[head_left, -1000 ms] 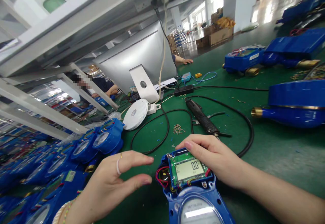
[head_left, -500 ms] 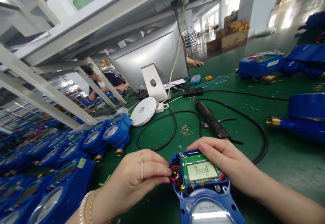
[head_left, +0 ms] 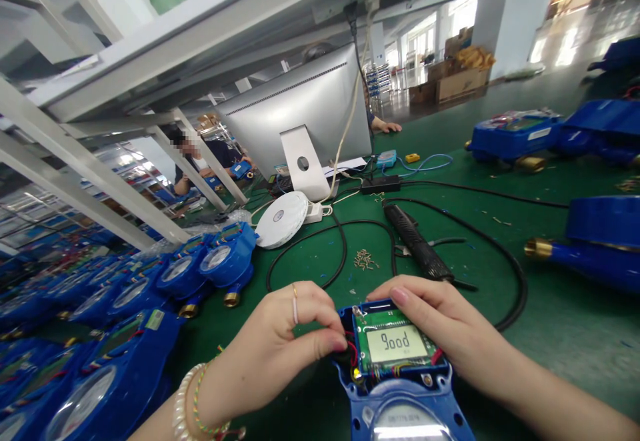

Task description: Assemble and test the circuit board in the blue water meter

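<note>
In front of me lies a blue water meter, its electronics housing uncovered. A green circuit board inside carries an LCD reading "good". My left hand has its thumb and fingers closed at the left side of the housing, over red wires; the fingertips are partly hidden there. My right hand grips the housing's right side, its thumb on the top edge by the board and its other fingers out of sight behind.
Behind the meter lie a black electric screwdriver, its looped cable and a heap of small screws. Blue meters crowd the left; others stand right. A monitor and white reel stand behind. Co-workers sit beyond.
My left hand has shifted slightly right, its fingers curling further down into the wire compartment. The right hand keeps its hold on the meter.
</note>
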{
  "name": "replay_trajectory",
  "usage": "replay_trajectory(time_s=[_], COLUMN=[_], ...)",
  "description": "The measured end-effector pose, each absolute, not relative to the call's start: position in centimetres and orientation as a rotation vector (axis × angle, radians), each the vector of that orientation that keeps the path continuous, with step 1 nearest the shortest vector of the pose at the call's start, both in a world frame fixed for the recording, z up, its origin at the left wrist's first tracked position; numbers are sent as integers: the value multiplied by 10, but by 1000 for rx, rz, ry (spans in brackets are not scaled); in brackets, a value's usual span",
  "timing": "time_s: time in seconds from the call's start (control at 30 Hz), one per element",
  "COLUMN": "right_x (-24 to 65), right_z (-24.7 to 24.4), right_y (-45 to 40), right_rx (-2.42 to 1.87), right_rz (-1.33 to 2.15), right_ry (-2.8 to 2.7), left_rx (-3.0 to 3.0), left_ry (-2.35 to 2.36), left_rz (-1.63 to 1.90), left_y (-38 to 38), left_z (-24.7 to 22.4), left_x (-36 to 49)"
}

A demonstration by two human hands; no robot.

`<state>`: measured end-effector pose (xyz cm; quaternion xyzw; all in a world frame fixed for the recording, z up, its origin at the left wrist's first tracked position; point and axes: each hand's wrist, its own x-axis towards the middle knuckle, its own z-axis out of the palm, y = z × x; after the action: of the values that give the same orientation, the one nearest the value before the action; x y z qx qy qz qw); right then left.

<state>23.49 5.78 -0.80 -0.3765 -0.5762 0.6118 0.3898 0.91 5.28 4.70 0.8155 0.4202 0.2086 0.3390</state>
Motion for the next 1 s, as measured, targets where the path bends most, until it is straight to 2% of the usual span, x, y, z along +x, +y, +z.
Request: replay_trajectory(time_s=[0.37,0.73,1.0], right_x=[234,235,232], right_z=[-8,-8,-12], right_y=[58,55,55], right_rx=[-899,-822,-817], right_rz=[1627,1671,1635], right_ry=[-1423,-1344,-1320], left_rx=[1859,1581,1689], left_ry=[1364,1280,1334], left_rz=[525,579,651], left_y=[54,47,39], left_z=[46,26,27], left_x=[32,27,27])
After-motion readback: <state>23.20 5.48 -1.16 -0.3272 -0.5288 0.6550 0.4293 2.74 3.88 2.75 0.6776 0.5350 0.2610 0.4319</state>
